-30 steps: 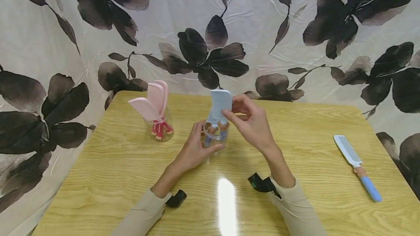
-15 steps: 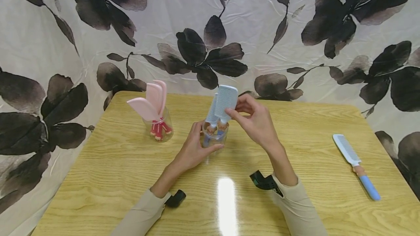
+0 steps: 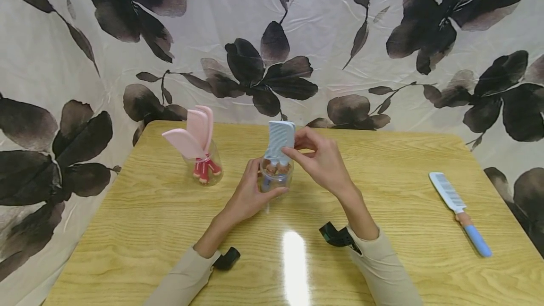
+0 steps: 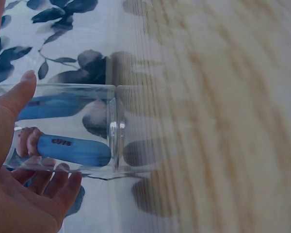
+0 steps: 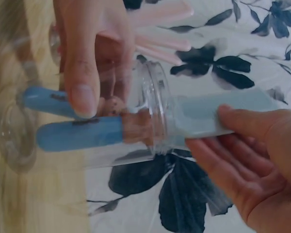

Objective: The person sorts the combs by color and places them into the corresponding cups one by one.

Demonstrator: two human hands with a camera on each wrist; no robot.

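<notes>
A clear jar [image 3: 276, 178] stands on the table, and my left hand [image 3: 248, 188] is wrapped round its side. Two light blue combs [image 3: 280, 140] stand in it with their toothed heads up, one overlapping the other. In the left wrist view their blue handles [image 4: 75, 149] show through the wall, close to the jar's base. My right hand [image 3: 318, 159] pinches the head of one comb between thumb and fingers, just above the rim. That pale comb head [image 5: 203, 114] also shows in the right wrist view, sticking out of the jar mouth.
At the left a second clear jar [image 3: 216, 169] holds several pink combs [image 3: 196, 131] with red handles. A third blue comb [image 3: 461, 214] lies flat on the wooden table [image 3: 361, 268] at the right. Behind the table hangs a floral cloth [image 3: 191, 37].
The pinched comb first lifted and tilted right, apart from the other comb. Now it is lower and back left, overlapping it. My left hand stays on the jar.
</notes>
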